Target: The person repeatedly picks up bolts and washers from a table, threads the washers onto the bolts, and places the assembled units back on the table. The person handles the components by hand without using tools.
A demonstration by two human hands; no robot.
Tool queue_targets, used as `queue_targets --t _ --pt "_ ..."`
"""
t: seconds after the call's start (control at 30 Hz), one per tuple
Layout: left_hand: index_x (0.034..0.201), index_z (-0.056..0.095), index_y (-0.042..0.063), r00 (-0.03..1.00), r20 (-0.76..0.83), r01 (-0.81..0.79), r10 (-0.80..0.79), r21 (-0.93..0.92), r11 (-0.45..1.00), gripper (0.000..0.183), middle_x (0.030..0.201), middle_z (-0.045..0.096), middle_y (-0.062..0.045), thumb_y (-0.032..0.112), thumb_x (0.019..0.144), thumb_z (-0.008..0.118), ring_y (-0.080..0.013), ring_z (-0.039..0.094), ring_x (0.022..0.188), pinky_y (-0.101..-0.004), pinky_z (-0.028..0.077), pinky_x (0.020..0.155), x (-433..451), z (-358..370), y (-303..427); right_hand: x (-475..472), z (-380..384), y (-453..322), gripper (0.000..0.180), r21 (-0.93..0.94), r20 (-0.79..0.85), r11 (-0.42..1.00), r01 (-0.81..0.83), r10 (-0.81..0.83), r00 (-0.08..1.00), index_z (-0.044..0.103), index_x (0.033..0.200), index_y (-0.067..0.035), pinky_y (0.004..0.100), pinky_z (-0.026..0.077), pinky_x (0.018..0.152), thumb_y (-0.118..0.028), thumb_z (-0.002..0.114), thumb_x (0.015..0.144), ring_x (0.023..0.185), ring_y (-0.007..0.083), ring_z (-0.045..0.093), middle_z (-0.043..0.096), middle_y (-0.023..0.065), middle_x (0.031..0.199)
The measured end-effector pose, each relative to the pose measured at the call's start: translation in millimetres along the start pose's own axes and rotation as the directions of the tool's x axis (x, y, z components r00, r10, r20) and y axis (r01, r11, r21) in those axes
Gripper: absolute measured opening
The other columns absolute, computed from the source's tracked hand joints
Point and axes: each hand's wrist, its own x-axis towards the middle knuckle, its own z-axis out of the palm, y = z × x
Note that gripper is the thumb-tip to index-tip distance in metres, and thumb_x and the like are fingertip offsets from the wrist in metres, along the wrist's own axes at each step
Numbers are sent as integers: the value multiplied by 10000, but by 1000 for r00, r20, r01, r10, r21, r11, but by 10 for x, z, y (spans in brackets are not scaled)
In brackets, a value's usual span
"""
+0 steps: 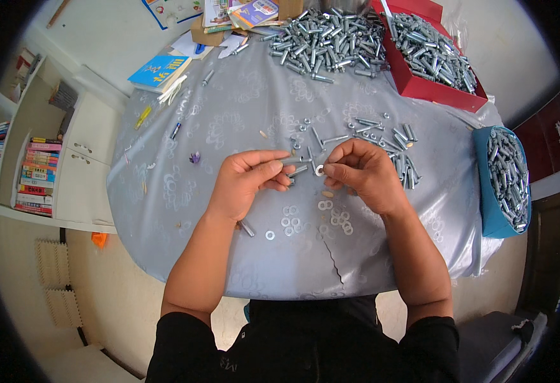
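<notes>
My left hand point(249, 174) pinches a metal tube-shaped fastener part point(293, 160) between thumb and fingers, its end pointing right. A flat washer point(319, 170) is held at the fingertips of my right hand point(363, 172), a short gap from that part. Beneath the hands lie loose bolts point(317, 139), with more bolts point(407, 172) beside my right hand. Nuts point(303, 128) are scattered just beyond. Flat washers lie nearer my body, in a left cluster point(288, 221) and a right cluster point(341, 218). A metal sleeve point(246, 228) rests by my left forearm.
A large heap of expansion bolts point(328, 43) covers the table's far side. Similar bolts fill a red box point(452, 98) and a blue bin point(485, 191). Books point(158, 72), a yellow highlighter point(142, 118) and a battery point(175, 130) lie leftward on the grey tablecloth point(222, 115).
</notes>
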Motion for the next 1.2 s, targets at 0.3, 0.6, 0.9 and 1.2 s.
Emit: queue_targets --t 0.3,0.6,0.9,1.2 --pt "1169 639 -61 998 52 26 -26 -2 1000 266 992 710 -183 61 938 591 -214 706 805 -311 588 696 -3 42 -25 75 81 136 111 268 -30 963 -12 21 999 578 907 -21 275 554 678 -10 685 878 763 175 689 662 70 847" --pt "1141 639 -73 992 87 91 -91 11 996 257 951 714 -185 73 933 600 -218 712 753 -308 593 653 -40 20 55 67 163 232 116 414 95 906 -88 53 994 580 928 -49 260 537 659 -29 687 887 749 144 655 653 50 867" --pt "1113 647 -80 986 160 68 -57 -66 996 242 951 716 -190 47 906 641 -213 715 757 -299 606 665 -38 4 34 28 185 190 134 413 102 907 -83 44 994 608 1019 -14 271 545 659 -38 667 902 729 132 636 640 43 838" --pt "1126 641 -36 997 83 14 -8 -73 997 226 969 713 -184 50 921 601 -213 710 764 -310 595 656 -9 -94 3 -122 301 186 157 -230 78 964 132 -117 990 654 1004 6 304 510 659 -130 621 932 682 152 607 659 89 801"
